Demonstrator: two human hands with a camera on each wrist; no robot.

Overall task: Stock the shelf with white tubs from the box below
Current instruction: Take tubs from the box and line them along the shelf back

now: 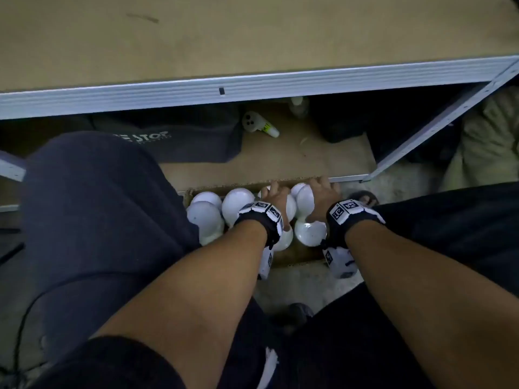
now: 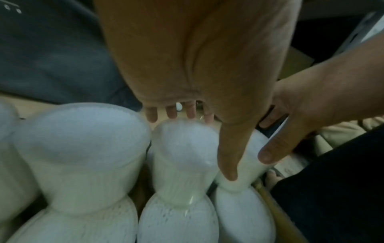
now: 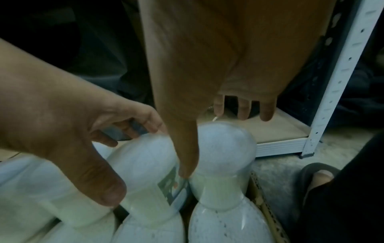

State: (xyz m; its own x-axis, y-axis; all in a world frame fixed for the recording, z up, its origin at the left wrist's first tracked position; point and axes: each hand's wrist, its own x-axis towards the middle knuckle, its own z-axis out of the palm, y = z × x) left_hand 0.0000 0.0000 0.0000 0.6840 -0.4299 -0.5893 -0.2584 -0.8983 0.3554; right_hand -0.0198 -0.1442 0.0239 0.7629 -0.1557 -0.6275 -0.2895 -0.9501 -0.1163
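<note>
Above the floor, the shelf (image 1: 252, 37) is seen bare, awaiting stock. Below its edge, the cardboard box (image 1: 193, 191) is packed with white tubs (image 1: 206, 217) standing close together, so each must be taken from above. The left hand (image 1: 276, 196) is spread over one tub top, the right hand (image 1: 323, 195) over its neighbour; fingers are extended downward, nothing yet gripped.
</note>
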